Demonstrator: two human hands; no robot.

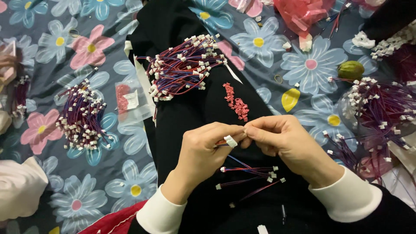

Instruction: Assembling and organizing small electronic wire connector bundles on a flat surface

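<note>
White connector [230,141]: one, pinched by both hands' fingers [225,130] | wire bundles: four | green fruit [350,69]: one

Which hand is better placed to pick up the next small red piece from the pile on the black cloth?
Probably the right hand: its fingertips are nearest the red pieces, just above it. The left hand pinches the white connector and its wires.
</note>
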